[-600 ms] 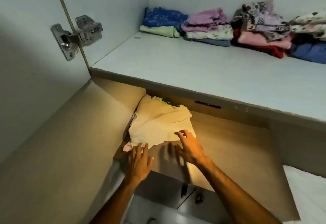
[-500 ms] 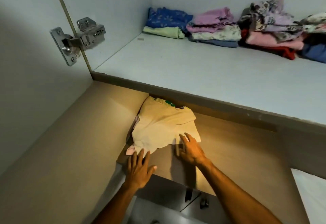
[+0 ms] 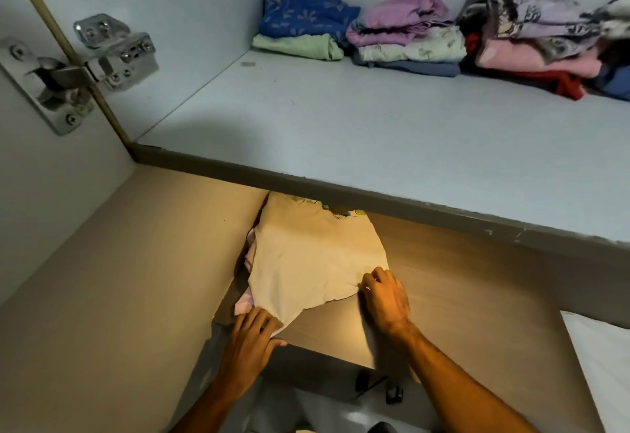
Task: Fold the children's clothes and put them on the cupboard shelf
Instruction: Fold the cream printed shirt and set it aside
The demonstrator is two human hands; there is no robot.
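Note:
A cream-coloured child's garment (image 3: 313, 255) lies on the lower wooden shelf (image 3: 453, 282), its far edge tucked under the upper shelf. A pink piece (image 3: 243, 304) shows beneath it at the left. My left hand (image 3: 254, 333) pinches the garment's near left corner. My right hand (image 3: 385, 299) grips its near right edge, bunching the cloth. The upper pale shelf (image 3: 341, 125) carries folded piles at the back: a blue and green pile (image 3: 303, 31), a pink and lilac pile (image 3: 405, 33), and a patterned pile (image 3: 535, 30).
The cupboard door with a metal hinge (image 3: 81, 67) stands open at the left. The upper shelf's dark front edge (image 3: 375, 197) overhangs the garment. A white surface (image 3: 606, 364) shows at the lower right. Small dark objects (image 3: 378, 386) lie below the lower shelf's front edge.
Both hands have closed on the cream garment's near edge; before they lay flat and open beside it. The view has shifted closer and a little to the left.

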